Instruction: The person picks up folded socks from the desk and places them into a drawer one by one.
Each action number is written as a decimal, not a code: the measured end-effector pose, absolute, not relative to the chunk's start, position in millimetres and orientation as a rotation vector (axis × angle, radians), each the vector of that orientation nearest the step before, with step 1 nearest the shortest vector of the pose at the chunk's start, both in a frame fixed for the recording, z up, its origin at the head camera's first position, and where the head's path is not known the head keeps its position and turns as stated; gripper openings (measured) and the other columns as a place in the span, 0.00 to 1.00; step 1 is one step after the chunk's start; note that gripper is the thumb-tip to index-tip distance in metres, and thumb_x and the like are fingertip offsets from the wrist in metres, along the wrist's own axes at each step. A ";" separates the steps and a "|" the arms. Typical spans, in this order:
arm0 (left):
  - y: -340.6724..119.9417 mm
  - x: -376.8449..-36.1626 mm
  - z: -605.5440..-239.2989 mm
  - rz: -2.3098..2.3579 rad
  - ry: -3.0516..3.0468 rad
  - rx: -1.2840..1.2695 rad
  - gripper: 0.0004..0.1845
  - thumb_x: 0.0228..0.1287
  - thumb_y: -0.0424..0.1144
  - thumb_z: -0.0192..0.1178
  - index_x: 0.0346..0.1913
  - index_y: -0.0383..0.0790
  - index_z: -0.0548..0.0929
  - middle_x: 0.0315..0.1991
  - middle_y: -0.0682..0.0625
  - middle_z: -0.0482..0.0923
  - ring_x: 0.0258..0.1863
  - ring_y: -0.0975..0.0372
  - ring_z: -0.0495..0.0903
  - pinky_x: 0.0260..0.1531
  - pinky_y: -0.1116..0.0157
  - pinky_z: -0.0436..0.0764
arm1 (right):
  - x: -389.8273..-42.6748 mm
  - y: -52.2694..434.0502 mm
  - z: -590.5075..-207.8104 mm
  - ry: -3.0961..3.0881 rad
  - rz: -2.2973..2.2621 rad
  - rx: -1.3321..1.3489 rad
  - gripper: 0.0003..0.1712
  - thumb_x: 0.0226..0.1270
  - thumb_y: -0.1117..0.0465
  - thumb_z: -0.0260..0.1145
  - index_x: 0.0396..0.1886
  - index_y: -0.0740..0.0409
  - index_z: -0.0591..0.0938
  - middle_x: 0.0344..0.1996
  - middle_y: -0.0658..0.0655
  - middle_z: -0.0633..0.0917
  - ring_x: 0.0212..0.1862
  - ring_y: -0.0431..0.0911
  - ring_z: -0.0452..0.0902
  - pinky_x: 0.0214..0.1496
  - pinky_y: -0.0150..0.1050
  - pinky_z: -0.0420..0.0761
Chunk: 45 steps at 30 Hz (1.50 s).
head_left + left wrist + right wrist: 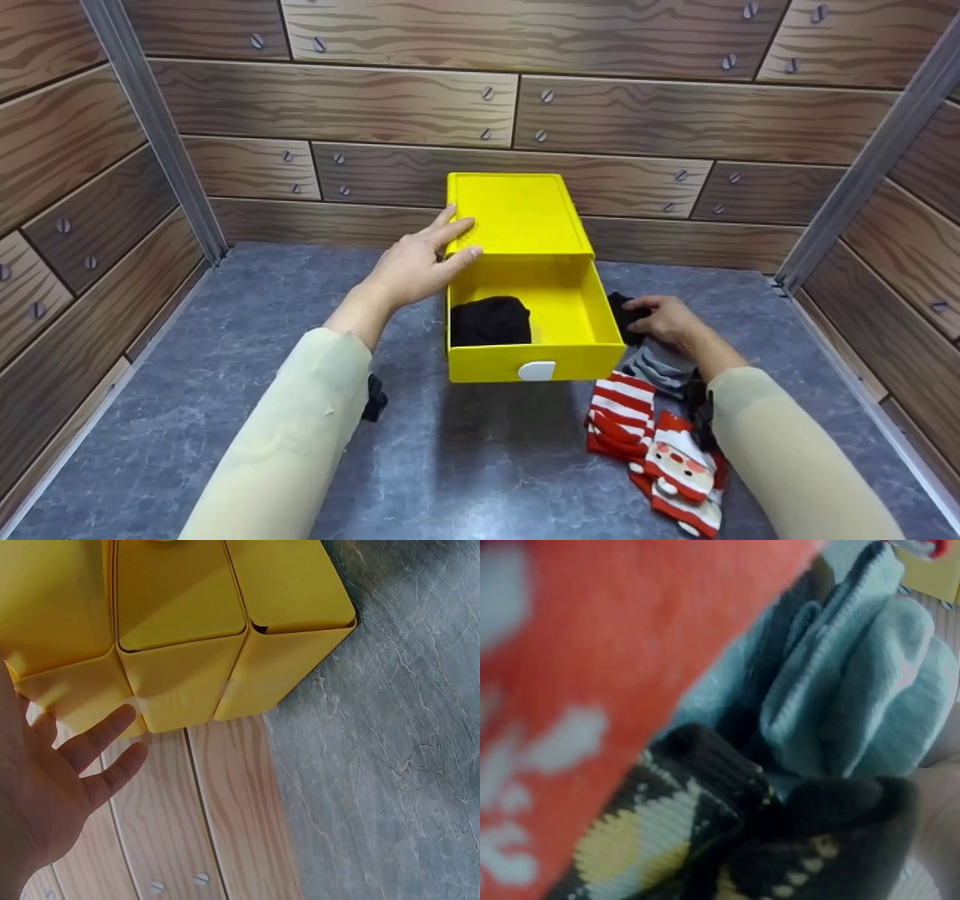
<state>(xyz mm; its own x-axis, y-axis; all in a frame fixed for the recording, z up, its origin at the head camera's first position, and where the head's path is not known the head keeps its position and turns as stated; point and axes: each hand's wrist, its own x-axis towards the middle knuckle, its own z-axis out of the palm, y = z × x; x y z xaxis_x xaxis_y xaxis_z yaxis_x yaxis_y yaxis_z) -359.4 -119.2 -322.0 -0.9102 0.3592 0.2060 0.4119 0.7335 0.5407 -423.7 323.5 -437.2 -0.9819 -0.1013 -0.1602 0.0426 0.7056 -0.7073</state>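
The head camera looks forward and down over both forearms at the yellow drawer box, taking in the whole table. The left wrist camera sits close beside that box; the right wrist camera is pressed blurrily against the socks.

A bright yellow drawer box with a white handle tab sits at centre frame on a grey marbled tabletop. Inside lies a black sock. At lower right are red-and-white striped socks, a red-and-white Santa-patterned sock, and grey socks. Brown wood-grain panels fill the background.
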 end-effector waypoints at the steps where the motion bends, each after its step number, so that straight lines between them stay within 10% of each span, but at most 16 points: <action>1: -119.0 -359.5 -322.0 -0.917 -2.844 -0.635 0.41 0.76 0.75 0.45 0.85 0.64 0.60 0.87 0.61 0.42 0.75 0.51 0.70 0.73 0.45 0.68 | -423.8 323.0 -438.2 2.728 -1.127 -0.046 0.30 0.71 0.67 0.70 0.72 0.67 0.78 0.74 0.77 0.69 0.73 0.69 0.64 0.76 0.64 0.63; 10: -118.4 -359.2 -321.9 -0.905 -2.853 -0.637 0.41 0.76 0.75 0.45 0.85 0.64 0.60 0.87 0.61 0.42 0.73 0.50 0.73 0.72 0.44 0.69 | -422.2 321.9 -439.9 2.712 -1.162 -0.070 0.31 0.71 0.69 0.69 0.73 0.63 0.77 0.73 0.77 0.69 0.70 0.67 0.66 0.74 0.62 0.66; 19: -120.1 -358.6 -320.5 -0.921 -2.844 -0.633 0.40 0.76 0.74 0.45 0.85 0.64 0.60 0.87 0.60 0.42 0.70 0.53 0.77 0.71 0.46 0.70 | -416.5 325.6 -417.4 2.672 -1.397 -0.169 0.30 0.74 0.70 0.68 0.75 0.65 0.75 0.65 0.77 0.75 0.54 0.57 0.78 0.50 0.41 0.84; 27: -120.1 -357.6 -319.4 -0.907 -2.857 -0.622 0.41 0.76 0.75 0.45 0.85 0.64 0.59 0.87 0.60 0.41 0.78 0.49 0.65 0.74 0.44 0.65 | -404.0 336.6 -378.4 2.626 -1.623 -0.302 0.32 0.72 0.70 0.71 0.74 0.67 0.75 0.55 0.65 0.81 0.43 0.42 0.81 0.44 0.32 0.85; 45: -118.8 -358.7 -321.8 -0.907 -2.860 -0.628 0.41 0.76 0.75 0.45 0.85 0.65 0.60 0.87 0.60 0.41 0.79 0.49 0.65 0.74 0.43 0.65 | -324.3 318.2 -276.0 2.738 -1.442 -0.673 0.27 0.78 0.60 0.70 0.74 0.54 0.79 0.48 0.53 0.87 0.42 0.45 0.81 0.42 0.36 0.83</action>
